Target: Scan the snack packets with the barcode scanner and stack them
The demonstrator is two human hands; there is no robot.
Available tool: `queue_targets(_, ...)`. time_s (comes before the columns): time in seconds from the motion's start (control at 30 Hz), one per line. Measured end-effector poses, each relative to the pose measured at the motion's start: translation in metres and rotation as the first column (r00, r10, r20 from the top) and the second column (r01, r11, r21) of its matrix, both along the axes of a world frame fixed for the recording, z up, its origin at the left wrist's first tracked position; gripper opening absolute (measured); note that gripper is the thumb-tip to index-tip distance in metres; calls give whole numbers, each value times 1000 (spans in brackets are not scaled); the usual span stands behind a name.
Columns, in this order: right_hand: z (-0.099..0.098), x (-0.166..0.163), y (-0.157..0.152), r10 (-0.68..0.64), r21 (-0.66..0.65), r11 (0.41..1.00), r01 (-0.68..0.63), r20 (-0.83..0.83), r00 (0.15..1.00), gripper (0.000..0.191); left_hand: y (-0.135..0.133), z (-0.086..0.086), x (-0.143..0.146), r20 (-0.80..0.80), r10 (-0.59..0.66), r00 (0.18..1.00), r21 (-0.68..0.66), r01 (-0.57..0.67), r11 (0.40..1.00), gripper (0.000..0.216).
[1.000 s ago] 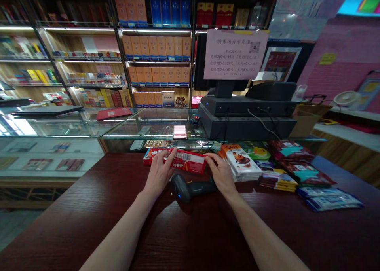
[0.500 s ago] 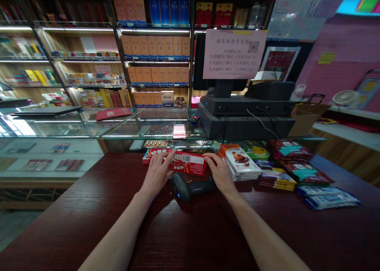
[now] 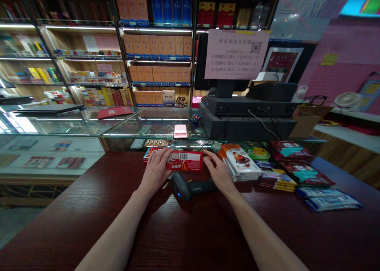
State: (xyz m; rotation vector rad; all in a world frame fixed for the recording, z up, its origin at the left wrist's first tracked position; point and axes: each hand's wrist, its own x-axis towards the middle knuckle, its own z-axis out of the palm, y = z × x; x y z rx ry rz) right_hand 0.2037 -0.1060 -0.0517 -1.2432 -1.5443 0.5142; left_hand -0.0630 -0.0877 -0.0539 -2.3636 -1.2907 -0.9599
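Observation:
A red snack box [image 3: 186,161] stands tilted up on its long edge at the far side of the dark wooden counter [image 3: 89,207]. My left hand [image 3: 156,171] grips its left end with fingers on top. My right hand [image 3: 218,171] holds its right end. A black barcode scanner [image 3: 190,187] lies on the counter just below the box, between my wrists. Another red box [image 3: 150,152] lies flat behind my left hand.
A white box with a dessert picture [image 3: 242,162] and several snack packets [image 3: 297,172] lie to the right. A black cash register [image 3: 246,116] with a pink paper notice [image 3: 236,54] stands behind. A glass display case [image 3: 89,124] and stocked shelves [image 3: 157,57] fill the back.
The red box has been tipped up from nearly flat onto its edge, its barcode side now facing me. Both hands stayed on its ends.

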Motion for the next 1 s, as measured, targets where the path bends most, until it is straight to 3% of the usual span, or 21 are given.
queue_targets(0.23, -2, 5, -5, 153, -75, 985, -155, -35, 988, 54, 7, -6, -15, 21, 78, 997, 10, -78, 997, 71)
queue_targets(0.4, 6, 18, -20, 350, -202, 927, -317, 152, 924, 56, 10, -7, -27, 57, 150, 987, 11, -151, 989, 71)
queue_targets(0.53, 10, 22, -31, 436, -292, 890, -350, 324, 840, 73, 12, -9, -36, 58, 188, 980, 14, -189, 982, 76)
queue_targets(0.63, 9, 19, -34, 451, -285, 890, -355, 450, 771, 80, 14, -12, -40, 53, 202, 978, 12, -203, 979, 78)
queue_targets(0.77, 5, 10, -35, 393, -181, 914, -363, 611, 687, 73, 15, -14, -41, 59, 202, 978, 7, -202, 979, 78)
queue_targets(1.0, 2, -1, -37, 339, -107, 920, -378, 704, 625, 58, 12, -10, -38, 78, 220, 972, -20, -219, 975, 73)
